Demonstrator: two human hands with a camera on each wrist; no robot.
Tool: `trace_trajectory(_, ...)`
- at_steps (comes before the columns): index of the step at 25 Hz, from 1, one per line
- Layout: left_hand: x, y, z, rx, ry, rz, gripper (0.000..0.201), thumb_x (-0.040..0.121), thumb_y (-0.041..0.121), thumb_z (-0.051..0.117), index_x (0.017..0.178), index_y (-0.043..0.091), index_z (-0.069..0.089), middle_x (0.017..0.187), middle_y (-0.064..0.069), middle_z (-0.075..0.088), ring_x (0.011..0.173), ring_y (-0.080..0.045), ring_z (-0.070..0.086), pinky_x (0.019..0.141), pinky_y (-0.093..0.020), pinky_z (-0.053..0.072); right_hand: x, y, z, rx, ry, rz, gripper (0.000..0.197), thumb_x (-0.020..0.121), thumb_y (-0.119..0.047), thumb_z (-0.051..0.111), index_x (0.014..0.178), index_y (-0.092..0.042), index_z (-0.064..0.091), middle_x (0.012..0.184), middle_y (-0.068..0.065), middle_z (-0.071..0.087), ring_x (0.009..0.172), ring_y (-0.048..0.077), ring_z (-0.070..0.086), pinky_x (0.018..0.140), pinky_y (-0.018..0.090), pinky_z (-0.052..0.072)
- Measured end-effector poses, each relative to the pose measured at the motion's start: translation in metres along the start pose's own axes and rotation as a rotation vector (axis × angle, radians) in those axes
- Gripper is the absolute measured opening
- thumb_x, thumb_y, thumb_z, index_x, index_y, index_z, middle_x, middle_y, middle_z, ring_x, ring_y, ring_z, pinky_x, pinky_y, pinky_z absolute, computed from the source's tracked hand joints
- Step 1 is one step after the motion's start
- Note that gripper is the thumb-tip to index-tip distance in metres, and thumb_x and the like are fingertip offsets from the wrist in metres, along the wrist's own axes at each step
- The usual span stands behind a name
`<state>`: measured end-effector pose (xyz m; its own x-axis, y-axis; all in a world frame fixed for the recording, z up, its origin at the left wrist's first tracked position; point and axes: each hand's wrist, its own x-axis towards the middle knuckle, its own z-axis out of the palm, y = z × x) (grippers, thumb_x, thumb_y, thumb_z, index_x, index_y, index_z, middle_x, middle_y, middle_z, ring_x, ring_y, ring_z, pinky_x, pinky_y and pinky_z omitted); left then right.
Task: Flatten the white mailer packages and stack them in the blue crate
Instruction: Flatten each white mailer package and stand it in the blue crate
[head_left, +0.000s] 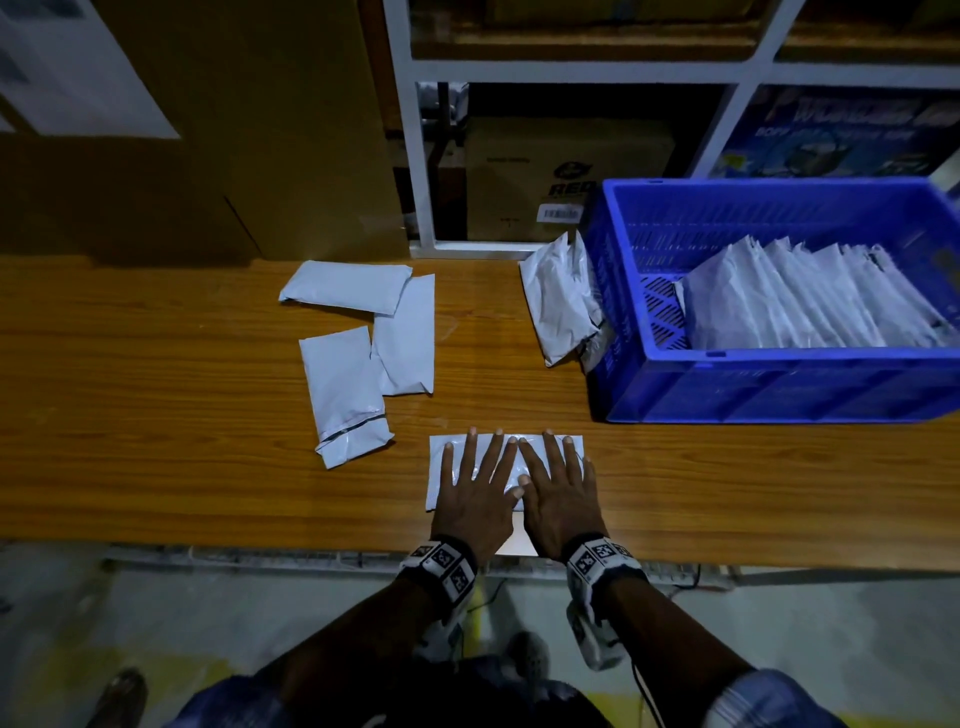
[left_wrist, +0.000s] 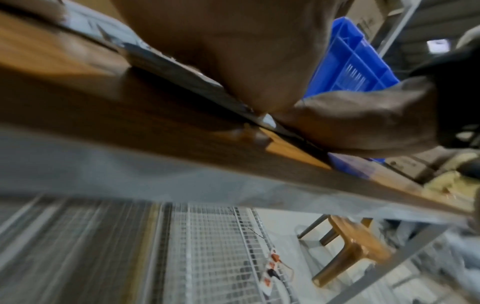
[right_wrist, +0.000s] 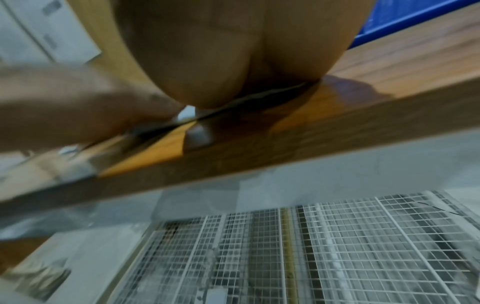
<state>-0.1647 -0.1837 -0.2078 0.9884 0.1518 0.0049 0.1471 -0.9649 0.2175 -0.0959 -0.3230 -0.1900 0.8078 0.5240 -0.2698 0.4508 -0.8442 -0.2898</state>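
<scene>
At the near worktop (head_left: 156, 467) edge: mailer pressed flat.
One white mailer (head_left: 445, 451) is pinned under the left hand (head_left: 475, 501) and right hand (head_left: 558, 501), fingers straight and spread; its long axis runs left-right, with the blue crate (head_left: 779, 384) nearer the right hand.

Head cam looks down from high up at the table (head_left: 156, 405). Both wrist cams sit low at the table's near edge, v. close, facing fwd. All share that edge.

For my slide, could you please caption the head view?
Both hands press a white mailer flat beside the blue crate.
</scene>
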Motion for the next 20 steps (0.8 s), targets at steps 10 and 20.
trace_trajectory(10,-0.005,0.005,-0.006,-0.011,-0.148,-0.039,0.063,0.098,0.043,0.032,0.158,0.026,0.025,0.166,-0.001,0.019,0.154,-0.03,0.012,0.118,-0.058,0.016,0.0,-0.002,-0.021,0.03,-0.107,-0.039,0.055,0.101,-0.05,0.009,0.152,-0.041,-0.01,0.156,-0.008,-0.033,0.143,0.02,-0.034,0.116,0.047,-0.02)
trace_trajectory(20,0.006,-0.015,-0.02,-0.18,-0.254,-0.068,0.063,0.105,0.047,0.024,0.159,0.029,-0.005,0.165,0.006,-0.019,0.146,-0.013,-0.029,0.123,-0.046,-0.012,0.001,-0.01,-0.001,0.021,-0.026,-0.07,0.055,0.103,-0.044,0.01,0.155,-0.036,-0.007,0.159,-0.008,-0.024,0.147,0.019,-0.024,0.12,0.045,-0.011)
